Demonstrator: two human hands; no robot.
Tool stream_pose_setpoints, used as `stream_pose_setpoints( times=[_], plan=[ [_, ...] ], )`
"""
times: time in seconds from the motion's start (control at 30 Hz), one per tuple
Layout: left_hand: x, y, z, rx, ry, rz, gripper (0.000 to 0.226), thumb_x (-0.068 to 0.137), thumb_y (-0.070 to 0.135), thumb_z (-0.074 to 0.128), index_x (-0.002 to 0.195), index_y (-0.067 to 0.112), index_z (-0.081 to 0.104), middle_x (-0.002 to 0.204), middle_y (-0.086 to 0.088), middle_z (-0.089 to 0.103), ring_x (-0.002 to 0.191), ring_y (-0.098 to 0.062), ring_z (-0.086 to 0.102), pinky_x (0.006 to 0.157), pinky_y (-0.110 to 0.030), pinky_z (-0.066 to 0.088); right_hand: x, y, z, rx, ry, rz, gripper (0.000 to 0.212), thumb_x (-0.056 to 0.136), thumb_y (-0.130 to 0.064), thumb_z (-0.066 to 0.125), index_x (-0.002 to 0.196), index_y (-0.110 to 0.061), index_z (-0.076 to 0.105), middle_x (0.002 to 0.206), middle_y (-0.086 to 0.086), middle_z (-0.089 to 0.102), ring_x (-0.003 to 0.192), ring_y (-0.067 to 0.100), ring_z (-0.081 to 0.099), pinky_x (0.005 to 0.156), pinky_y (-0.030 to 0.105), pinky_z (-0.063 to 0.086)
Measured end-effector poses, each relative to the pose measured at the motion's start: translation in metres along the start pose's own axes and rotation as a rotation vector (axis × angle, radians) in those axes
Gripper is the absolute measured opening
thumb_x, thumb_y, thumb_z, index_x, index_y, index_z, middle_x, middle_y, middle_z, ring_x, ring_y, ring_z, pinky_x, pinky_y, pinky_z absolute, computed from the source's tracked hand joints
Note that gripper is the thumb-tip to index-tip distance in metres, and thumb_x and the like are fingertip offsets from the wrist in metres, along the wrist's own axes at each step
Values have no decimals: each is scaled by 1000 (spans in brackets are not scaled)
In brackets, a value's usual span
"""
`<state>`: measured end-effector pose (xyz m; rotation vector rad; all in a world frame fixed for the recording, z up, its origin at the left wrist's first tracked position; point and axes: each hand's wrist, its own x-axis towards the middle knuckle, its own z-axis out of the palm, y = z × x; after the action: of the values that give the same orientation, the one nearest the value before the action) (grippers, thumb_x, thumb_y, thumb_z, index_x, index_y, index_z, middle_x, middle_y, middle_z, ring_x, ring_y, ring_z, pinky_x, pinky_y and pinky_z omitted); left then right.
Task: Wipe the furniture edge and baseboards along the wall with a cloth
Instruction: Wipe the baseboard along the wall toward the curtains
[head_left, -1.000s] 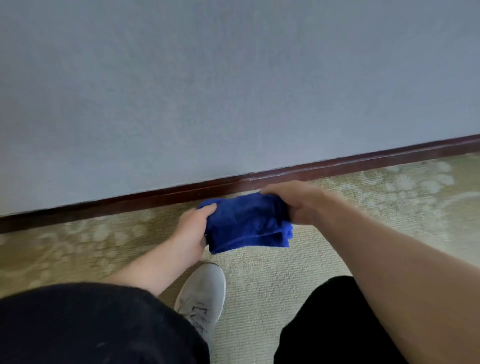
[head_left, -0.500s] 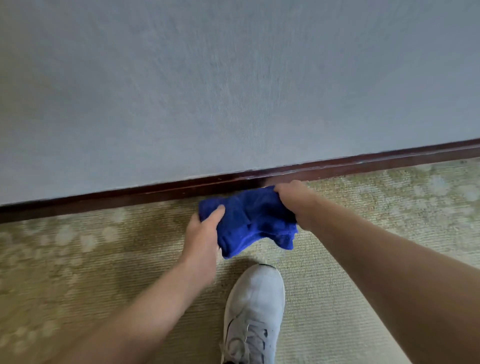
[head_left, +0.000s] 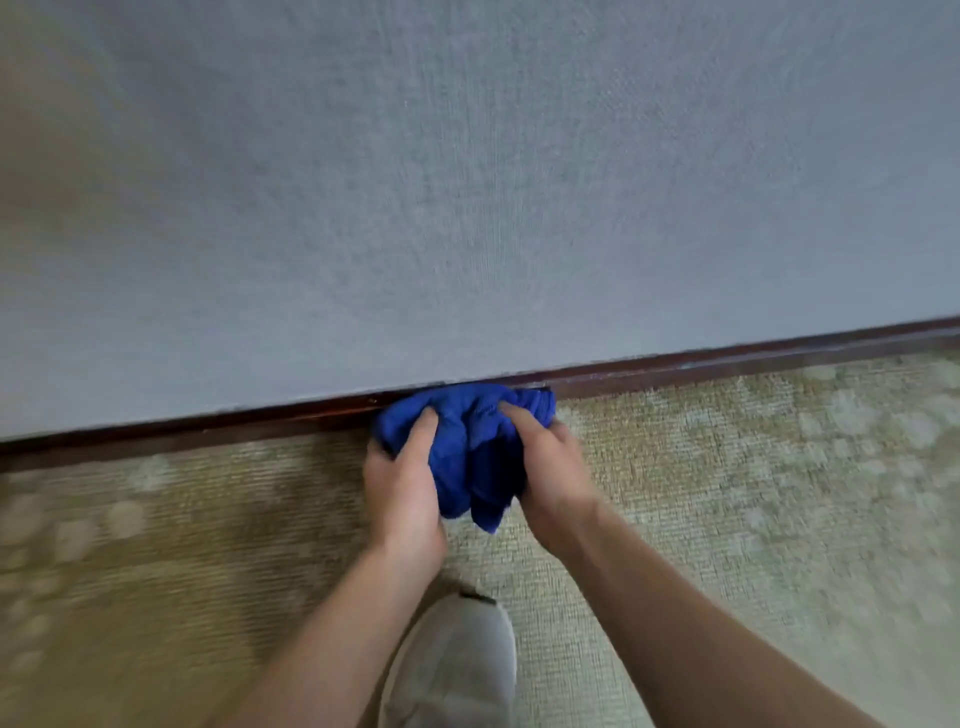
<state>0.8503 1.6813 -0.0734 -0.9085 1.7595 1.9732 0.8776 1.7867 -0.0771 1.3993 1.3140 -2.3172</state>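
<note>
Both hands, the left hand (head_left: 402, 478) and right hand (head_left: 548, 467), grip a bunched blue cloth (head_left: 467, 441), now lowered from mid-air onto the dark baseboard (head_left: 727, 361) below the wall (head_left: 467, 182); wiping seems about to begin.

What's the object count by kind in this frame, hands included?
Hands: 2, the left hand and the right hand, both gripping the cloth
Cloth: 1, blue cloth, bunched against the baseboard
Baseboard: 1, dark brown baseboard along the wall
Shoe: 1, grey shoe on the carpet
Total: 5
</note>
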Motion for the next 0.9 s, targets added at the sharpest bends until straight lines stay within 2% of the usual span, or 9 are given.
stream_pose_setpoints(
  times=[0.13,0.23,0.33,0.43,0.5,0.57,0.63,0.77,0.9],
  plan=[
    [-6,3,14,-28,79,28,24,82,25,72,105,17,68,102,-8,74,96,-26,71,92,-47,55,-11,-19,-10,-167,26,-133,13,90,-22,59,84,-10,57,74,0,61,69,16,58,51,17,48],
    [-19,8,46,-34,61,-132,28,80,19,74,105,11,66,97,-11,73,86,-27,71,80,-40,59,-21,-40,-30,-128,223,-208,15,89,-25,59,81,-12,55,76,0,59,71,17,57,63,27,49],
    [-24,7,65,-47,-1,-217,19,80,13,69,98,11,66,92,-13,72,73,-27,69,56,-34,59,-14,-48,-41,-118,317,-221,16,88,-25,56,79,-13,54,75,1,58,72,19,56,66,33,47],
    [-20,-2,56,-43,-6,-107,13,82,15,71,95,16,70,92,-10,75,82,-27,73,73,-40,60,-4,-39,-25,-138,325,-227,18,77,-30,54,71,-14,50,69,1,55,67,21,51,65,40,49],
    [-14,-3,43,-72,54,-57,14,83,12,70,97,13,70,88,-8,75,84,-26,73,73,-37,58,-2,-27,-10,-139,276,-226,19,73,-32,54,72,-13,52,71,3,57,69,21,53,72,46,53],
    [-9,3,31,-102,95,-25,20,83,12,69,103,9,69,94,-12,75,87,-30,73,74,-40,57,-6,-26,-3,-152,215,-215,15,79,-25,58,73,-12,55,70,2,56,70,20,53,70,40,51],
    [-9,9,29,-102,58,-40,23,82,14,71,104,7,70,95,-13,75,87,-30,73,77,-42,58,-5,-34,-11,-174,280,-272,18,78,-24,61,65,-14,54,62,-2,54,61,18,50,62,35,45],
    [-11,11,46,-48,-79,-136,12,85,14,70,96,10,70,77,-6,76,66,-17,73,55,-24,56,4,-49,-21,-18,510,-351,21,76,-28,60,61,-22,46,59,-7,51,56,15,47,67,36,45],
    [-6,8,42,-11,-44,-167,25,83,17,70,107,9,69,86,-10,75,74,-22,73,59,-26,54,-3,-37,-2,-37,490,-321,12,86,-25,51,77,-19,48,80,0,59,74,19,56,80,41,50]
  ],
)
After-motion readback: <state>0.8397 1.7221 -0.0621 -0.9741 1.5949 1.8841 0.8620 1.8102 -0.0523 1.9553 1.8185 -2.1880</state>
